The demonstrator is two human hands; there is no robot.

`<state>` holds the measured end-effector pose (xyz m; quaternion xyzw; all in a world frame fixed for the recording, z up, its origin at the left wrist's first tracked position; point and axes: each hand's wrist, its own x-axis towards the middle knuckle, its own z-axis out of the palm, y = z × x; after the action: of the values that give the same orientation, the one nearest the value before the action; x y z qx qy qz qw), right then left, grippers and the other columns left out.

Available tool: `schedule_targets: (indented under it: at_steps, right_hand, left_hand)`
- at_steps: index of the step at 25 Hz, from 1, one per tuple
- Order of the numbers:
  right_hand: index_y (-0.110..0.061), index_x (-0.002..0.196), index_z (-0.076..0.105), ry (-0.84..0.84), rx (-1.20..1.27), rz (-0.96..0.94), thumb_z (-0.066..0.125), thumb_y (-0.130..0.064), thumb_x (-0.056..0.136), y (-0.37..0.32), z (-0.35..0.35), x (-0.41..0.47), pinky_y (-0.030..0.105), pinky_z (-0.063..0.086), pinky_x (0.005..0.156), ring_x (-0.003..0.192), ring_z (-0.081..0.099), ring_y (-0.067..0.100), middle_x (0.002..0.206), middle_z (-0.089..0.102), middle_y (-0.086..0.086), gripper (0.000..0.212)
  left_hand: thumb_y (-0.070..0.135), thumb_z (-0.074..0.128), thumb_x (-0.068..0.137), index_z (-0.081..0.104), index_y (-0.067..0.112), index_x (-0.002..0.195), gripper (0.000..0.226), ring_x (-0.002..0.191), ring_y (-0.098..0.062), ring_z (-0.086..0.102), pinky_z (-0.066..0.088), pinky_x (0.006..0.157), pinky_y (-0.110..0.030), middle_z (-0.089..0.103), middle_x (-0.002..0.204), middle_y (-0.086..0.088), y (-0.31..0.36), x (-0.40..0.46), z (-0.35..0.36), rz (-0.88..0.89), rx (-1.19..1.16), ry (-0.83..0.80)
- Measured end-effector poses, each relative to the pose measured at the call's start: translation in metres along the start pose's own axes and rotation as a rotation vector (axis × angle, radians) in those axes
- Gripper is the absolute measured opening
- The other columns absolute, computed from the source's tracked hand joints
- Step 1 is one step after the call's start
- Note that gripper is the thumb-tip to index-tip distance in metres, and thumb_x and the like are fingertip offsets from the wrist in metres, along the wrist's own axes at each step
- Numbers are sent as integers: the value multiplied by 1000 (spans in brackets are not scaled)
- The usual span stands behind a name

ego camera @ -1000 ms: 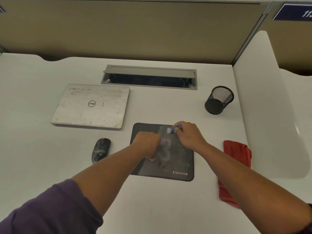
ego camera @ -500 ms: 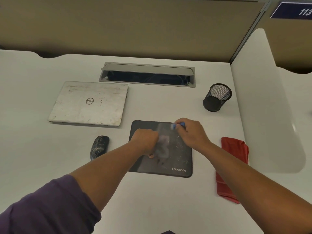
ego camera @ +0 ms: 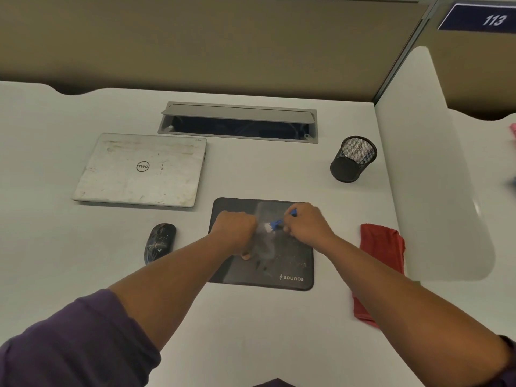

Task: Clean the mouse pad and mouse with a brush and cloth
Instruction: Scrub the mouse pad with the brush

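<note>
A black mouse pad (ego camera: 290, 263) with a dusty smear lies on the white desk. My right hand (ego camera: 307, 223) grips a small blue brush (ego camera: 275, 224), whose white bristles touch the pad near its middle. My left hand (ego camera: 236, 229) is a closed fist pressing on the pad's left part. A dusty black mouse (ego camera: 159, 242) sits on the desk to the left of the pad. A red cloth (ego camera: 381, 255) lies to the right of the pad, partly under my right forearm.
A closed, stained laptop (ego camera: 141, 170) lies at the back left. A black mesh pen cup (ego camera: 352, 159) stands at the back right. An open cable tray (ego camera: 238, 122) is set into the desk behind. A white divider (ego camera: 435, 169) bounds the right side.
My right hand has drawn the brush from the pad's far edge back toward the middle. My left fist has stayed in place on the pad.
</note>
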<state>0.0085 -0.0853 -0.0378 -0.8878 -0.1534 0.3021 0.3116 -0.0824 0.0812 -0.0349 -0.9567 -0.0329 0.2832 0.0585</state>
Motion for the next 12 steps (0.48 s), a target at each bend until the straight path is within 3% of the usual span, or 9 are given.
schedule_targets:
  at_steps: [2, 3, 4, 7, 9, 12]
  right_hand:
    - [-13, 84, 65, 248, -297, -52, 51, -24, 94, 7, -13, 2, 29, 40, 55, 63, 55, 19, 75, 65, 2, 21]
    - [-13, 86, 66, 338, -301, -113, 52, -26, 95, 10, -20, 2, 29, 39, 57, 64, 54, 18, 75, 63, 0, 22]
    - [-13, 88, 67, 341, -207, -171, 53, -26, 96, 11, -23, 1, 29, 40, 60, 66, 55, 17, 77, 64, -1, 20]
    - [-18, 94, 73, 55, 199, -133, 58, -22, 94, -5, -8, -2, 26, 47, 62, 71, 64, 17, 80, 70, -2, 15]
    - [-17, 97, 72, -16, 90, -72, 55, -22, 95, -9, 5, 2, 26, 46, 60, 74, 66, 21, 82, 71, 0, 17]
    - [-15, 83, 64, 219, -295, -170, 46, -25, 98, -8, 0, 4, 30, 34, 53, 64, 55, 24, 70, 61, 0, 26]
  left_hand:
    - [49, 88, 67, 61, 22, 83, 41, 61, -21, 56, 40, 61, -31, 50, 64, 4, 0, 0, 0, 1, 5, -4]
    - [49, 89, 66, 59, 23, 81, 43, 61, -22, 56, 40, 62, -31, 48, 63, 4, -1, -1, -1, 0, 8, -6]
    - [49, 89, 65, 58, 23, 81, 44, 62, -22, 55, 39, 62, -31, 49, 65, 4, -1, -1, -1, 0, 7, -8]
    - [47, 87, 69, 59, 21, 87, 42, 67, -23, 56, 38, 65, -32, 56, 76, 2, 0, -2, 0, -7, 3, 1]
    - [45, 85, 73, 64, 20, 96, 40, 69, -22, 56, 39, 66, -33, 56, 78, 1, 0, -2, 1, -16, -2, 7]
    - [46, 86, 72, 67, 21, 96, 39, 69, -22, 58, 40, 66, -33, 58, 77, 1, 0, -1, 2, -17, -5, 3]
